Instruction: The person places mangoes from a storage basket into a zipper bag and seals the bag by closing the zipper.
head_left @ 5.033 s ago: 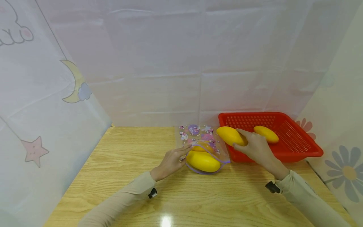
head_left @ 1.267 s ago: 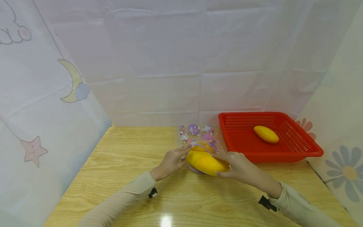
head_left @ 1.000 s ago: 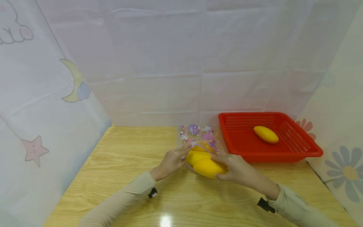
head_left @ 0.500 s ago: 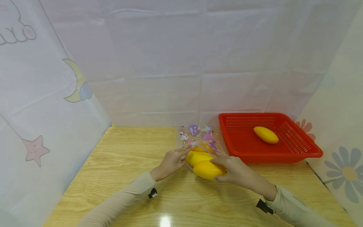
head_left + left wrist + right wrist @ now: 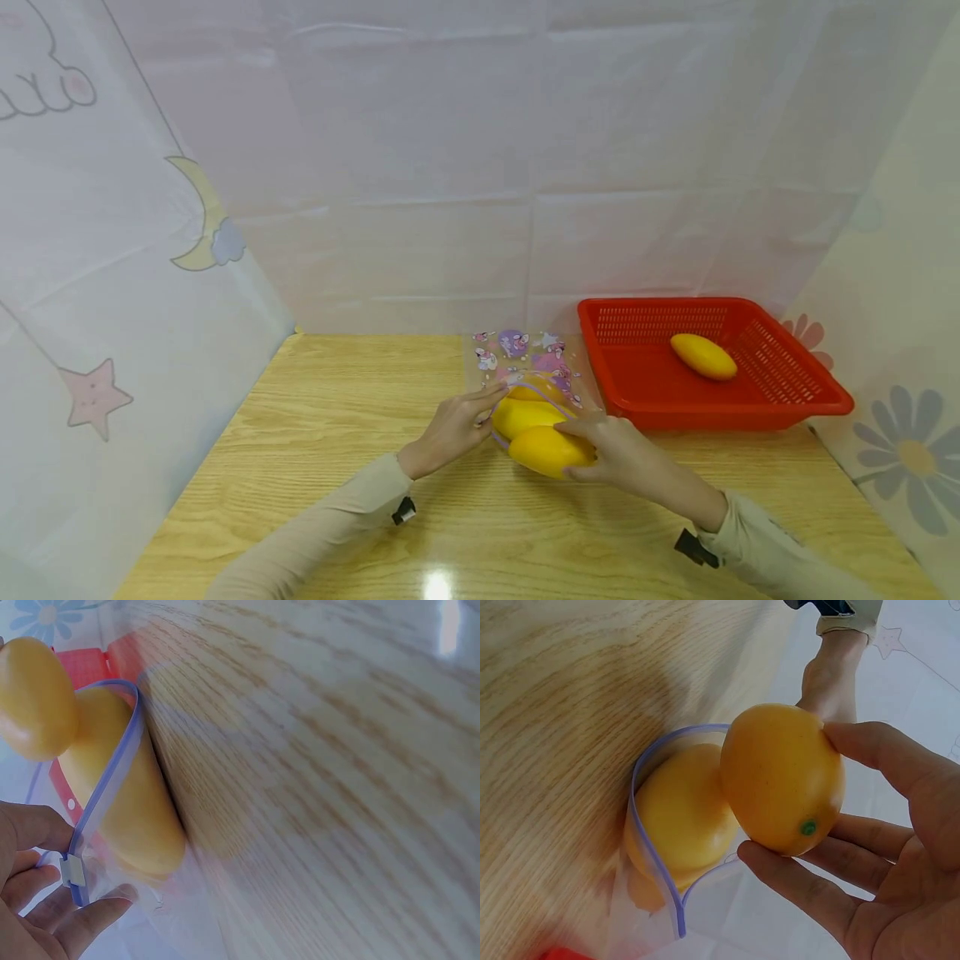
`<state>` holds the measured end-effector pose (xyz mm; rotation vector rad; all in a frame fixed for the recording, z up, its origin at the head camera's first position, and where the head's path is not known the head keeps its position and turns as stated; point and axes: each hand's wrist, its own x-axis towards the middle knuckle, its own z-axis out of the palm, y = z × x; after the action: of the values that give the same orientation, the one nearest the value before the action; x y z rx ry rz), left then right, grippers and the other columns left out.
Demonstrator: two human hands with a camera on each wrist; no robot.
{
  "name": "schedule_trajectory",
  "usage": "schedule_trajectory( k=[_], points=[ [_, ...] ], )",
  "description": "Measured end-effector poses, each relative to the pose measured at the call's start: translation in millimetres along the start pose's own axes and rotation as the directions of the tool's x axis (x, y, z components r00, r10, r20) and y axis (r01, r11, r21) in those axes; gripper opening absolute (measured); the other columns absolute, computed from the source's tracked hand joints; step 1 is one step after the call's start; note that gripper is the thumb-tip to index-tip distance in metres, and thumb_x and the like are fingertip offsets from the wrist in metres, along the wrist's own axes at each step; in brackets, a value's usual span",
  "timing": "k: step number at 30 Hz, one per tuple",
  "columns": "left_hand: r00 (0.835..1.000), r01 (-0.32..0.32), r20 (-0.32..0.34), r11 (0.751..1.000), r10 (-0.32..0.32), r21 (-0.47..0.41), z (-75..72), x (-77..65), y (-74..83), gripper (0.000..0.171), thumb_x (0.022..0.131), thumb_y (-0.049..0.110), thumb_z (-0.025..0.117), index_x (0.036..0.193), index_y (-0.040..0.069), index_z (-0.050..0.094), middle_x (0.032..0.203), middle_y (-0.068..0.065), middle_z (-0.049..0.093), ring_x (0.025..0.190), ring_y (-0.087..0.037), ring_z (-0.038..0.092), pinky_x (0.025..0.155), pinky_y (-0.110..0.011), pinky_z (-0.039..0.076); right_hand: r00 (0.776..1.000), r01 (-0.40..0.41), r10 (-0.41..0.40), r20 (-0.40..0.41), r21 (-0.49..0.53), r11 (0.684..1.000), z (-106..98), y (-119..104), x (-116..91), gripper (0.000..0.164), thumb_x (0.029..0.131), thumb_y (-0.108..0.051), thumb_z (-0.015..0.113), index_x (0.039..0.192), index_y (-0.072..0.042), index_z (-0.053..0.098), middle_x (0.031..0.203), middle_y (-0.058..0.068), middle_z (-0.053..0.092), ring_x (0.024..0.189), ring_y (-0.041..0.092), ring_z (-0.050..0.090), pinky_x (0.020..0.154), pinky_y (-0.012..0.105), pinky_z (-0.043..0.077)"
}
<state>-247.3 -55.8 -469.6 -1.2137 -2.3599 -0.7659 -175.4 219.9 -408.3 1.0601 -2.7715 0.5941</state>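
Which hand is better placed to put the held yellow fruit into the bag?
Probably the right hand: it grips the yellow fruit right at the open mouth of the bag. The left hand is occupied pinching the bag's purple rim, and holds no fruit.

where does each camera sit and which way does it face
Head: worn there, facing forward and down; sees bag, basket, left hand, right hand, forearms.
Left wrist: worn there, facing the bag's mouth; left hand shows.
Right wrist: worn there, facing the held fruit; right hand, left arm show.
Wrist views share bag and held fruit.
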Motion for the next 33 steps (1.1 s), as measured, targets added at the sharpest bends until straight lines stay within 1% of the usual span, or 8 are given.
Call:
schedule_trajectory(
  k=[6,12,14,17,22,25,30,33],
  points=[
    [1.000,-0.005,0.001,1.000,0.005,-0.008,0.0,0.1,-0.1,0.052,0.081,-0.011,0.071,0.132,-0.004,0.060,0.137,-0.018,0.057,0.043,0.004,0.021,0.040,-0.009,0.026,1.000,-0.009,0.009,-0.024,0.003,1.000,4,0,0,0.051,0.075,-0.024,0.087,0.117,0.000,0.070,0.113,0.015,0.070,0.091,0.024,0.067,0.076,0.042,0.057],
    [1.000,-0.010,-0.001,1.000,0.010,-0.001,-0.7,0.0,0.4,0.054,0.080,-0.012,0.072,0.132,-0.004,0.060,0.137,-0.018,0.056,0.043,0.003,0.021,0.041,-0.009,0.026,0.999,-0.030,0.030,-0.025,-0.013,0.999,6,-3,1,0.052,0.076,-0.027,0.086,0.118,-0.001,0.069,0.110,0.015,0.071,0.070,0.010,0.058,0.067,0.032,0.055],
    [1.000,-0.013,0.000,1.000,0.013,0.005,-0.9,-0.1,0.3,0.054,0.080,-0.012,0.071,0.132,-0.003,0.060,0.137,-0.018,0.056,0.043,0.004,0.021,0.041,-0.008,0.026,0.999,-0.037,0.036,-0.030,-0.024,0.999,7,-4,1,0.053,0.076,-0.027,0.086,0.119,-0.002,0.069,0.109,0.013,0.071,0.071,0.012,0.060,0.067,0.033,0.055],
    [1.000,-0.023,-0.004,1.000,0.023,0.002,-1.1,-0.2,-0.2,0.054,0.080,-0.012,0.072,0.132,-0.004,0.059,0.136,-0.019,0.056,0.043,0.004,0.021,0.041,-0.008,0.027,0.998,-0.044,0.041,-0.045,-0.057,0.997,9,-5,2,0.054,0.076,-0.029,0.086,0.120,-0.002,0.069,0.111,0.012,0.071,0.085,0.020,0.067,0.073,0.040,0.057],
    [1.000,-0.029,-0.011,1.000,0.029,-0.010,-1.4,0.6,-0.7,0.054,0.080,-0.012,0.072,0.132,-0.004,0.059,0.135,-0.018,0.057,0.043,0.004,0.024,0.041,-0.008,0.030,0.996,-0.063,0.057,-0.072,-0.087,0.994,13,-7,3,0.055,0.075,-0.029,0.087,0.120,-0.003,0.070,0.116,0.012,0.070,0.101,0.035,0.065,0.079,0.050,0.056],
    [0.999,-0.033,-0.012,0.999,0.032,-0.018,-1.6,1.0,-0.6,0.054,0.080,-0.012,0.072,0.132,-0.005,0.059,0.135,-0.017,0.057,0.044,0.003,0.024,0.042,-0.009,0.031,0.995,-0.066,0.058,-0.080,-0.099,0.993,14,-7,3,0.055,0.076,-0.029,0.087,0.121,-0.003,0.069,0.117,0.011,0.070,0.104,0.037,0.064,0.081,0.052,0.055],
    [0.999,-0.037,-0.014,0.999,0.037,-0.012,-0.9,0.8,-1.1,0.054,0.080,-0.013,0.072,0.132,-0.003,0.060,0.135,-0.016,0.058,0.046,0.004,0.023,0.042,-0.009,0.031,0.995,-0.054,0.044,-0.087,-0.113,0.992,16,-9,4,0.056,0.076,-0.029,0.086,0.121,-0.001,0.069,0.116,0.012,0.071,0.097,0.032,0.063,0.079,0.046,0.056],
    [0.999,-0.044,-0.021,0.999,0.044,-0.004,-0.5,0.2,-1.1,0.054,0.079,-0.013,0.072,0.131,-0.003,0.061,0.135,-0.016,0.058,0.046,0.001,0.031,0.043,-0.009,0.031,0.995,-0.046,0.035,-0.089,-0.126,0.991,18,-11,5,0.056,0.076,-0.029,0.086,0.121,0.000,0.069,0.116,0.014,0.070,0.096,0.031,0.064,0.077,0.046,0.057]
  ],
)
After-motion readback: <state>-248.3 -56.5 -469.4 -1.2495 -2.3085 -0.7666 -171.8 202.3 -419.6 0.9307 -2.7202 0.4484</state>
